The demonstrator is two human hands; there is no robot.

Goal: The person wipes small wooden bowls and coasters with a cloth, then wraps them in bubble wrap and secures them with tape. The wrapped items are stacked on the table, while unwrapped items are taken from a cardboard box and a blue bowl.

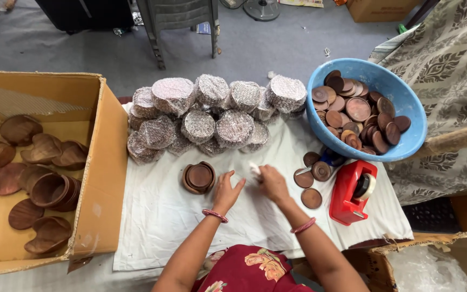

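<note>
My left hand point(226, 190) rests flat on the white cloth point(163, 216), fingers apart, just right of a small stack of round brown wooden pieces point(199, 177). Beside it, my right hand point(271, 183) is closed around a small white wad point(254, 170) pressed against the cloth. Three loose brown wooden discs point(312, 198) lie on the cloth to the right of that hand. Both wrists wear pink bangles.
Several foam-wrapped round bundles point(212, 111) are heaped at the cloth's far side. A blue basin point(406, 141) of brown wooden discs stands at right, a red tape dispenser point(352, 192) below it. An open cardboard box point(101, 162) of wooden bowls sits at left.
</note>
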